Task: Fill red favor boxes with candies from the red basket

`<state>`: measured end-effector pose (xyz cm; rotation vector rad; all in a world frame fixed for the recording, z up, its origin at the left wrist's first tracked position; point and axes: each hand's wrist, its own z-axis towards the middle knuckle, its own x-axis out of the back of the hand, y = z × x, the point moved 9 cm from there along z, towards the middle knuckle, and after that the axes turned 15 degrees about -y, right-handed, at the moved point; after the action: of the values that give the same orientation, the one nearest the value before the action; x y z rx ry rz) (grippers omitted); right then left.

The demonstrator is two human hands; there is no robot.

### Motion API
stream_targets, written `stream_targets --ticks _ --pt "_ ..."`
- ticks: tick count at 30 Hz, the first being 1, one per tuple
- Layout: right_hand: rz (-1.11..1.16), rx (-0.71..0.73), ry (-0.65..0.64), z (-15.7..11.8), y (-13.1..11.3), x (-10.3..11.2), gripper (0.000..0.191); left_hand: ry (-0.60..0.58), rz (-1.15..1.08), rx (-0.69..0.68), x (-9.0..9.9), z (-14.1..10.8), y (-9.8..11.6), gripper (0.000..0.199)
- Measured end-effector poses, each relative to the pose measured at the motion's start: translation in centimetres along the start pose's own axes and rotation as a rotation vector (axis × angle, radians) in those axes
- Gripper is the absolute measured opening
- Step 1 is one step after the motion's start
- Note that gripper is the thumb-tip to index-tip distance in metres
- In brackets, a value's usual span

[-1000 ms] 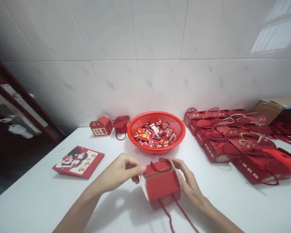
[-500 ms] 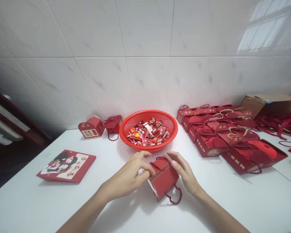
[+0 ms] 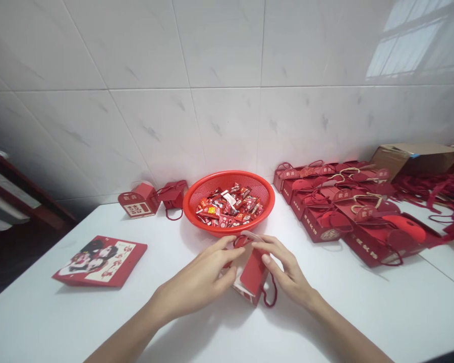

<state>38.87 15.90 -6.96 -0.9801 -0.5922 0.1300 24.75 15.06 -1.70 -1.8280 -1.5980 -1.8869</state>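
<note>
Fingers of left hand [image 3: 199,282] bent at small red cardboard box [image 3: 254,272], grip cannot be told | right hand [image 3: 292,275] pinching its upper flap | dark-red cord handle [image 3: 274,295] looping out rightward | box on white table [image 3: 60,322], in front of round red plastic basket [image 3: 229,232] holding wrapped sweets [image 3: 230,205] | flat red illustrated packet [image 3: 102,262] well left

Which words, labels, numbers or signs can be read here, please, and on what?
"歡喜": small box's rounded flap
"囍": small box, front panel
"歡喜": tabs on right-hand boxes
Too blurred: gold side lettering on those boxes, writing on picture package.
Too small: candy wrappers.
</note>
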Motion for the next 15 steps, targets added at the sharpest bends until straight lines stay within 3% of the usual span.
stream_targets --ticks 5,10,15 --pt "-0.052 -0.011 -0.033 0.0 -0.2 -0.2 0.034 0.095 -0.096 0.057 0.2 -0.6 -2.3 0.051" --pt "-0.174 -0.019 -0.105 0.2 -0.9 -1.2 0.048 0.161 -0.189 0.075 0.6 -0.7 -3.2 0.058" --pt "-0.145 -0.096 -0.084 0.4 -1.0 -0.7 0.034 0.153 -0.31 0.146 0.3 -1.0 -4.1 0.071"
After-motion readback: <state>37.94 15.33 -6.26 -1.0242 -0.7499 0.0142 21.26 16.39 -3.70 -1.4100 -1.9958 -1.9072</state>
